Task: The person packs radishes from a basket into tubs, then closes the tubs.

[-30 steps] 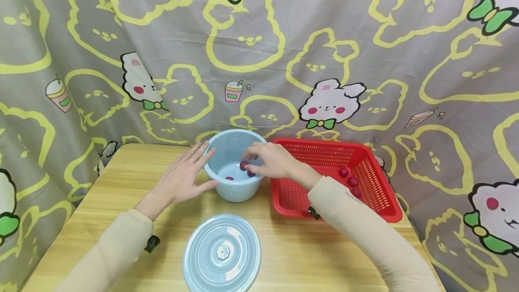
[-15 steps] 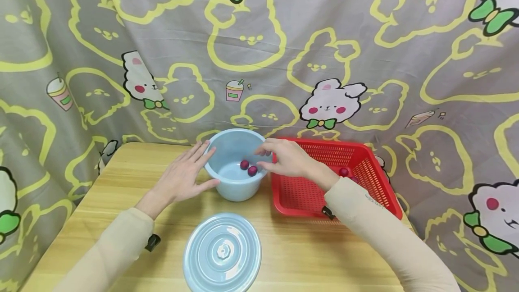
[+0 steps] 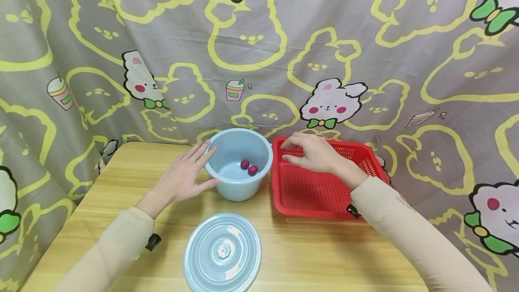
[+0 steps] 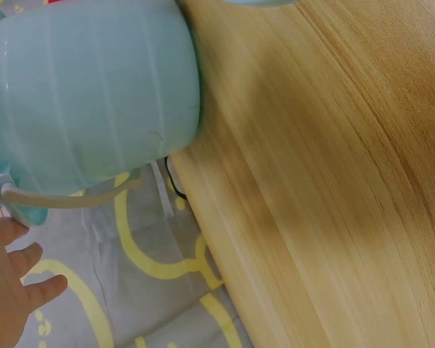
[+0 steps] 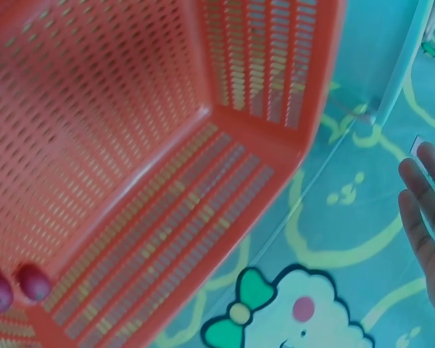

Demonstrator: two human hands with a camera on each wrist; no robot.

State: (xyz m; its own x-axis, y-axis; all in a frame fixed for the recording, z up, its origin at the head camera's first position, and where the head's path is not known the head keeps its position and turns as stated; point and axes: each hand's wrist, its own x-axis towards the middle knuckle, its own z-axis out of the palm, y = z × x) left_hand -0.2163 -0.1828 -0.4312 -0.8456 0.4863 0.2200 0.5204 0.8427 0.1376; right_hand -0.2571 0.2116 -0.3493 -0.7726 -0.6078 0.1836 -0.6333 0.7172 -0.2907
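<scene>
My left hand [image 3: 184, 177] rests with straight, spread fingers at the left rim of a light blue bucket [image 3: 238, 190]. Two dark red plums [image 3: 252, 170] lie on the bucket's bottom, towards its right side. Its front wall hides part of the inside. My right hand [image 3: 314, 153] hovers over the left part of a red plastic basket [image 3: 279, 206], fingers loosely bent and holding nothing. In the right wrist view, two plums [image 5: 34, 282] show in the basket's corner; my arm covers that corner in the head view. A beige bucket handle [image 4: 65, 199] hangs in the left wrist view.
A round light blue lid [image 3: 223, 251] with a small knob lies on the wooden table [image 3: 308, 256], in front of the bucket. The basket stands close at the bucket's right. Behind the table hangs a grey patterned curtain [image 3: 170, 26].
My right hand has come out of the bucket and moved right, over the basket. A plum seen near the bucket's front rim is now out of sight. My left hand has stayed put.
</scene>
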